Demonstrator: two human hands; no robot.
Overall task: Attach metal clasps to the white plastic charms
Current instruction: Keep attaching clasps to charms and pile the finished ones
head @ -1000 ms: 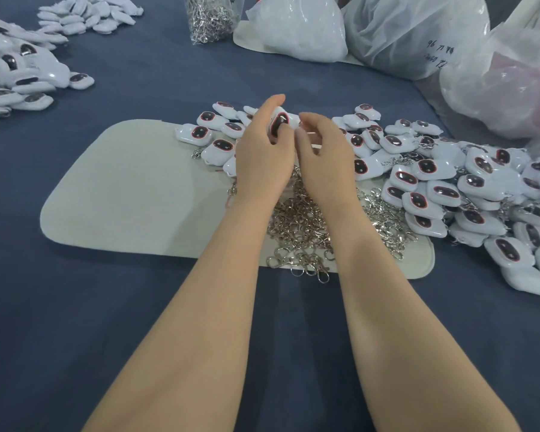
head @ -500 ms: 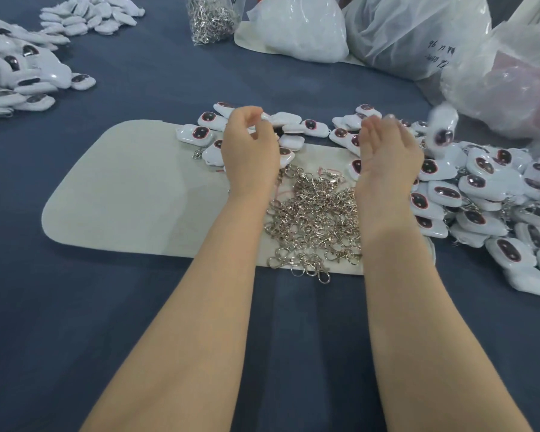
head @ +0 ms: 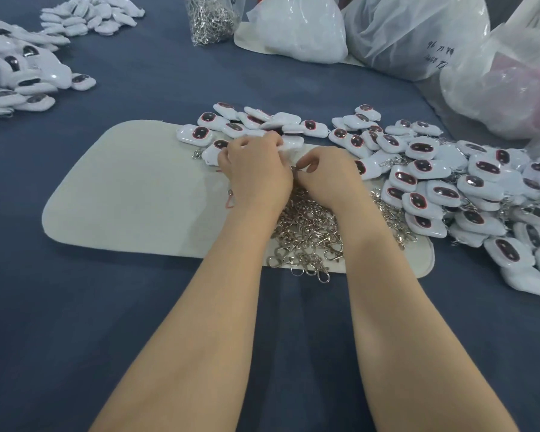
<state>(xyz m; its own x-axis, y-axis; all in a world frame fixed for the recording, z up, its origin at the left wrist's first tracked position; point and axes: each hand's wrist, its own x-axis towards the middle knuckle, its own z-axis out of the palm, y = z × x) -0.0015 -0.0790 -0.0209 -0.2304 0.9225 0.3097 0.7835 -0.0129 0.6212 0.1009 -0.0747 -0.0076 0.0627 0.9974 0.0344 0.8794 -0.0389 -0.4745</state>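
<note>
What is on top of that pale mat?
A heap of metal clasps and several white charms along the far edge of the mat. The left hand and right hand hide the heap's far part.

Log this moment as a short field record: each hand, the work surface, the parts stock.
left hand: fingers curled on a white plastic charm, mostly hidden
right hand: pinches a small silver metal clasp
surface: pale rounded felt mat on blue cloth
loose stock: heap of silver metal clasps on the mat, under the wrists
charms: pile of white charms with dark oval faces, right of the mat
spare: clear bag of clasps, far side
</note>
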